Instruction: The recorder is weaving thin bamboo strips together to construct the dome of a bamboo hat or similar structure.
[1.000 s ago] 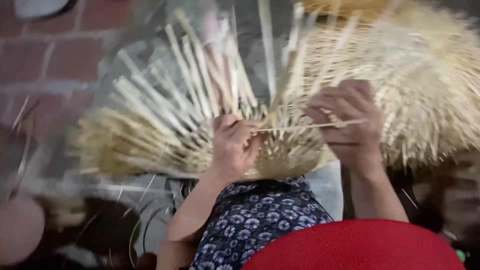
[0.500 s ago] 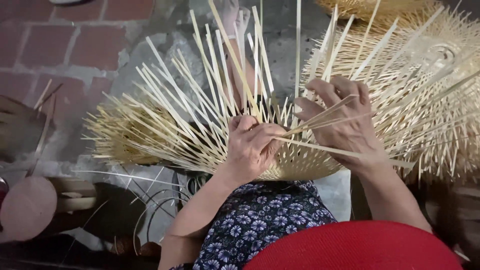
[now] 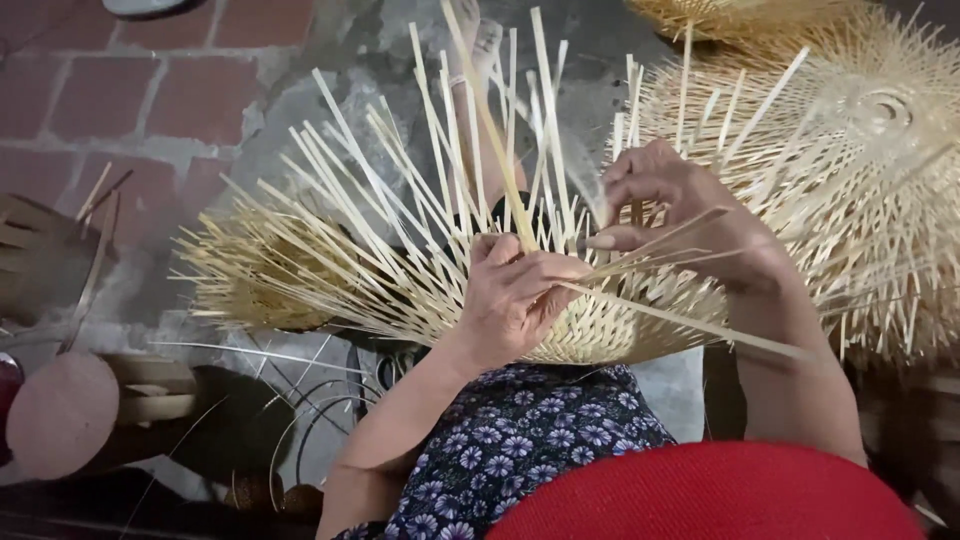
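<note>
A half-woven bamboo basket (image 3: 610, 335) rests on my lap, its pale upright strips (image 3: 420, 215) fanning out toward the far side. My left hand (image 3: 515, 295) presses on the woven rim, fingers curled around one upright strip. My right hand (image 3: 680, 215) is just to its right, pinching thin bamboo strips (image 3: 650, 262) between thumb and fingers at the rim. One long strip (image 3: 700, 325) runs from my left hand out to the right.
A finished spiky bamboo basket (image 3: 870, 150) lies at the right, another (image 3: 740, 15) at the top edge. A bare foot (image 3: 480, 50) shows behind the strips. Brick floor (image 3: 120, 100) at left, a round wooden piece (image 3: 60, 415) and thin wire loops (image 3: 300, 420) at lower left.
The view has shifted so the basket sits more central. My right hand has moved up and gathered the thin strips, and my left hand has closed around an upright strip at the rim.
</note>
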